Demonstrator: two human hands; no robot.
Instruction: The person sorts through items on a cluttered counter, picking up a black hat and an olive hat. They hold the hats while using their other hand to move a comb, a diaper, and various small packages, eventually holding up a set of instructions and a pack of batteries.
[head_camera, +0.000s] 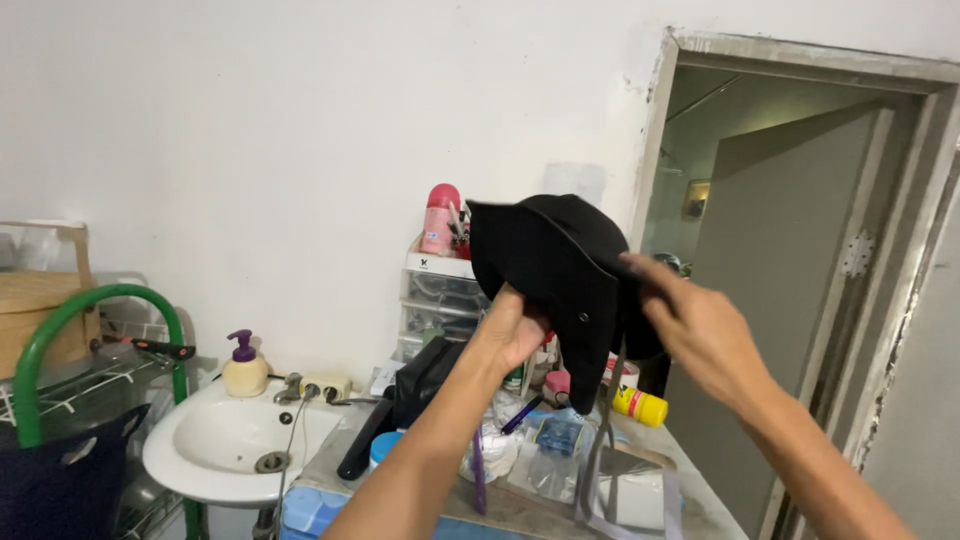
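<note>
Both hands raised in front of the white wall, holding a black fabric bucket hat (560, 275) between them, well above the table (500, 505). Left hand (515, 330) closed on the hat's lower brim from beneath, fingers curled into the fabric. Right hand (700, 325) grips the brim's opposite side, fingers pinched over the edge, thumb side hidden. Hat's cord (600, 440) hangs down from under the right hand. Below the left hand: cluttered table with a black pouch (425, 380), a clear plastic bag (555, 450) and a purple pen (522, 415). Below the right hand, a yellow bottle (640, 405) lying on its side. Further left of the left hand, a white round sink (215, 450) with a cream soap dispenser with purple pump (244, 368) on its rim.
</note>
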